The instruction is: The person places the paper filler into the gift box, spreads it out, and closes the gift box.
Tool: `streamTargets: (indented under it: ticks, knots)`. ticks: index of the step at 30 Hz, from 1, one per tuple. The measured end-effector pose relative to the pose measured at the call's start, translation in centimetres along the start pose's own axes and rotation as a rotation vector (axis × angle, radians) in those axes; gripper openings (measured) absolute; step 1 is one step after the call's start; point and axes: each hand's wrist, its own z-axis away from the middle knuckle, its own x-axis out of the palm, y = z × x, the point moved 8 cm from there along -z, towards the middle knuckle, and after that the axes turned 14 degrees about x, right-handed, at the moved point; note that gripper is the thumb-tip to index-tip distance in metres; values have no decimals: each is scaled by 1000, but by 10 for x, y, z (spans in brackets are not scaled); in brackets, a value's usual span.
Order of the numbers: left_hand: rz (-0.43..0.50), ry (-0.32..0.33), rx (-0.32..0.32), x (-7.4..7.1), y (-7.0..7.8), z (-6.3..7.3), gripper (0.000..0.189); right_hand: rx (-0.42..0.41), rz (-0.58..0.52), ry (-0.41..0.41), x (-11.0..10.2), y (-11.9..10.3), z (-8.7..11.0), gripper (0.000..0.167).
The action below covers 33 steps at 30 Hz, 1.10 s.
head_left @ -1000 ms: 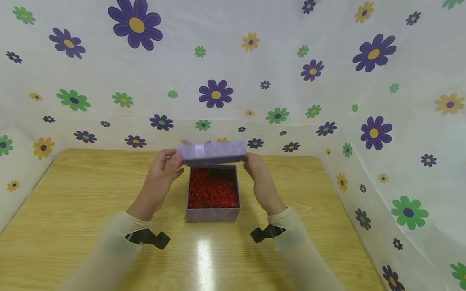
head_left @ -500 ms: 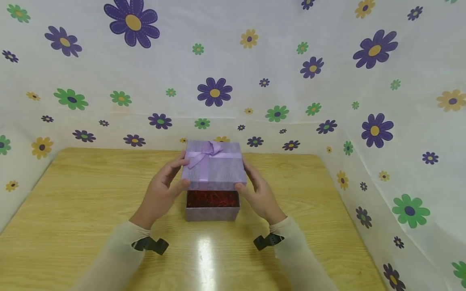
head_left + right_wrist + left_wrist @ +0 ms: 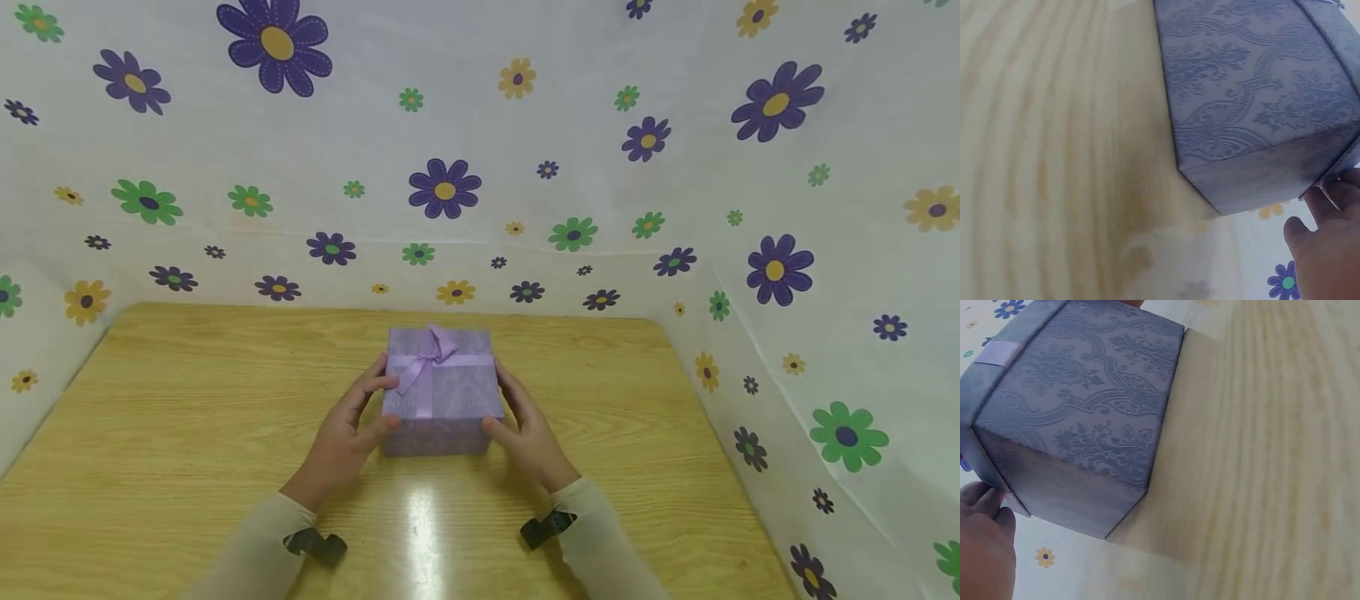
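A lavender gift box (image 3: 437, 439) sits on the wooden table, its embossed pattern plain on the walls of the box (image 3: 1085, 394) in the left wrist view. Over its top lies the lid (image 3: 465, 390), tied with a purple ribbon bow (image 3: 435, 348). My left hand (image 3: 341, 442) grips the lid's left side, thumb at the front corner. On the opposite side my right hand (image 3: 534, 433) holds the lid the same way. Fingertips of the right hand (image 3: 1329, 244) meet the lid's lower edge in the right wrist view. The red filling is hidden under the lid.
The box stands on a light wooden table (image 3: 225, 400), towards its middle. White sheeting (image 3: 480, 125) printed with purple, green and yellow flowers rises behind the table and along both sides. Dark wrist cameras (image 3: 318, 546) sit on both sleeves.
Both hands have brought the lid down and towards me, from tilted above the open box to level on top of it. The red shredded filling has gone from sight.
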Motion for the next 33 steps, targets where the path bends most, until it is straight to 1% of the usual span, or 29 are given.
streamTargets:
  ticks: [5,7,11,14,18,23,29,31,33]
  knots:
    - [-19,6,-27,5,-2,6,39,-1,-25,-34,5,7,3,77]
    - [-28,3,-39,7,-2,9,39,0,-25,-35,6,9,3,71]
    - [-46,4,-57,8,-4,11,38,24,-34,8,4,9,2,54]
    - [-53,6,-50,6,-6,9,44,36,-59,50,2,8,-1,48]
    - [-54,18,-44,4,-6,5,54,45,-107,94,-2,8,-5,44]
    - [-27,25,-71,5,-8,2,58,81,-156,153,-6,9,-6,42]
    - [-33,-12,-113,1,-11,-1,57,105,-132,161,-6,11,-6,43]
    - [-29,-15,-121,-2,-13,-3,55,103,-111,169,-10,11,-7,40]
    - [-32,1,-128,-9,-14,-6,52,92,-86,183,-16,10,-9,37]
